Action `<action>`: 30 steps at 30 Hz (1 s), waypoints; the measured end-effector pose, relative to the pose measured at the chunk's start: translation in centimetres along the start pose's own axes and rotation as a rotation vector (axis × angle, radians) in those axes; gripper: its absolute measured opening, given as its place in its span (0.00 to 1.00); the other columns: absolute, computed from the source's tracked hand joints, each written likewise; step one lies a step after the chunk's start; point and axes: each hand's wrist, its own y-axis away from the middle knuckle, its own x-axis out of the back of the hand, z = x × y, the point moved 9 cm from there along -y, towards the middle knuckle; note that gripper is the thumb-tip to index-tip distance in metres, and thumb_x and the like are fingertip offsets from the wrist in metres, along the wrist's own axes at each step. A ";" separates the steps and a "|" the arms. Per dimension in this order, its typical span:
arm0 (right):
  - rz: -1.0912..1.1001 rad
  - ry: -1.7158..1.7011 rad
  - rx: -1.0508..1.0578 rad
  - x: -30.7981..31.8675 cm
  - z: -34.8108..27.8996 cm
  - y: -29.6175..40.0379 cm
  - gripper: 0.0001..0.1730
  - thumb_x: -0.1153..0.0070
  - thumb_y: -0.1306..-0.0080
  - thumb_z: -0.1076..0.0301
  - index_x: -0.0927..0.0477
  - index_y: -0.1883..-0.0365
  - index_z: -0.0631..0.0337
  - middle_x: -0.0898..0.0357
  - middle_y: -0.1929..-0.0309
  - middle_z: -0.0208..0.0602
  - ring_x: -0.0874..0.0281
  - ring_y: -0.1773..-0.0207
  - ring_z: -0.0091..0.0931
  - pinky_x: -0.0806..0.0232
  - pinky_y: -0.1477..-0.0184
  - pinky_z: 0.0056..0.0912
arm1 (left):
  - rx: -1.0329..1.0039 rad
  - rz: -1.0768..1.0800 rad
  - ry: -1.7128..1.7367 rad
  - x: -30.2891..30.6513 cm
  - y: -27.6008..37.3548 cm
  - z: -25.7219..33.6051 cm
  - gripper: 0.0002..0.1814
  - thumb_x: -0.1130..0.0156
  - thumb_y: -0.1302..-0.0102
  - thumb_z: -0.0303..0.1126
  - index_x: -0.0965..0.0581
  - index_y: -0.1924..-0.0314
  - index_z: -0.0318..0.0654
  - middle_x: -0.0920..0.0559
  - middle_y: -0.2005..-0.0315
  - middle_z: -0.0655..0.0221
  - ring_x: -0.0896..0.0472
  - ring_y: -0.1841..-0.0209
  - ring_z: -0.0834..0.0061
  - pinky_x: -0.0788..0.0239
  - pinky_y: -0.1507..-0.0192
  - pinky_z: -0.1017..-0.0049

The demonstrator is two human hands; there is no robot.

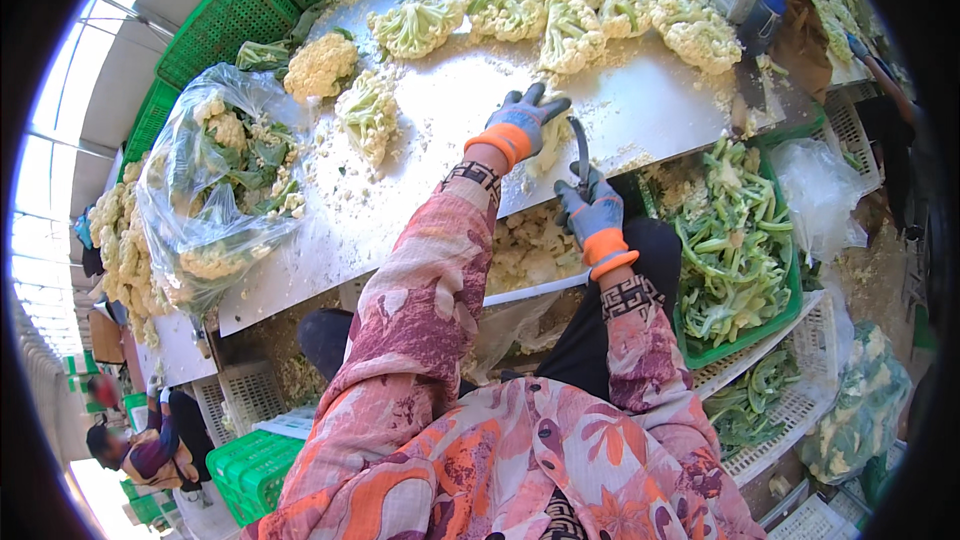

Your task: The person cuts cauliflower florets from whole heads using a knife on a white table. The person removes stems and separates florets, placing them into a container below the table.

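Observation:
My left hand [517, 120], in a grey-blue glove with an orange cuff, reaches over the white table [450, 109], at a pale cauliflower piece [551, 146] partly hidden beneath it; whether the fingers grip it I cannot tell. My right hand [592, 206], gloved alike, is closed around a knife with a curved dark blade [580, 139], which points up beside that piece. Cut cauliflower heads [570, 34] lie in a row at the table's far side. Another cut head [367, 116] and a rounder yellowish one [321, 66] lie left of my hands.
A clear plastic bag [217, 187] of cauliflower and leaves stands at the left. Below the table edge are a container of florets [532, 247] and a green crate of stalks [793, 300]. Green crates [225, 22] line the far left. Another person [161, 450] sits at lower left.

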 end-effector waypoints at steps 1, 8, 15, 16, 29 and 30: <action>-0.002 -0.016 -0.037 -0.1 0.1 0.4 0.22 0.37 0.40 0.66 0.26 0.49 0.62 0.23 0.78 0.32 0.26 0.82 0.21 0.35 0.80 0.26 | 0.018 -0.046 0.019 -0.6 0.1 -0.4 0.41 0.41 0.49 0.25 0.37 0.34 0.62 0.37 0.37 0.52 0.30 0.43 0.45 0.34 0.41 0.60; 0.027 0.173 0.041 -0.9 1.7 0.1 0.21 0.39 0.40 0.61 0.25 0.51 0.61 0.18 0.68 0.42 0.19 0.70 0.34 0.29 0.67 0.34 | 0.500 0.267 0.337 -0.4 7.7 -2.5 0.38 0.31 0.51 0.36 0.34 0.38 0.50 0.29 0.53 0.49 0.23 0.55 0.48 0.27 0.53 0.61; 0.113 0.455 0.130 -3.0 0.5 -1.3 0.19 0.38 0.41 0.62 0.24 0.55 0.60 0.19 0.62 0.41 0.20 0.63 0.33 0.30 0.60 0.35 | 0.442 0.372 0.422 -0.5 9.4 -3.6 0.35 0.32 0.48 0.40 0.31 0.39 0.46 0.30 0.49 0.52 0.24 0.53 0.47 0.28 0.52 0.60; 0.116 0.452 0.139 -3.0 0.4 -1.8 0.19 0.38 0.41 0.61 0.23 0.55 0.60 0.18 0.61 0.41 0.20 0.62 0.34 0.30 0.60 0.35 | 0.421 0.384 0.460 -0.5 9.3 -3.7 0.34 0.32 0.48 0.42 0.30 0.40 0.46 0.30 0.48 0.52 0.25 0.51 0.47 0.29 0.51 0.59; 0.166 0.276 0.134 -1.9 3.4 -3.1 0.18 0.36 0.41 0.66 0.24 0.54 0.59 0.24 0.76 0.28 0.28 0.78 0.18 0.33 0.76 0.26 | 0.384 0.283 0.025 0.1 4.2 -3.2 0.32 0.32 0.47 0.44 0.29 0.41 0.70 0.36 0.40 0.58 0.30 0.45 0.50 0.31 0.48 0.59; 0.150 0.260 0.143 -2.2 3.2 -3.0 0.18 0.37 0.41 0.66 0.25 0.54 0.60 0.23 0.75 0.28 0.28 0.77 0.19 0.33 0.76 0.26 | 0.363 0.331 0.075 -0.1 4.4 -3.5 0.29 0.33 0.47 0.42 0.28 0.42 0.68 0.35 0.40 0.58 0.30 0.45 0.49 0.31 0.48 0.59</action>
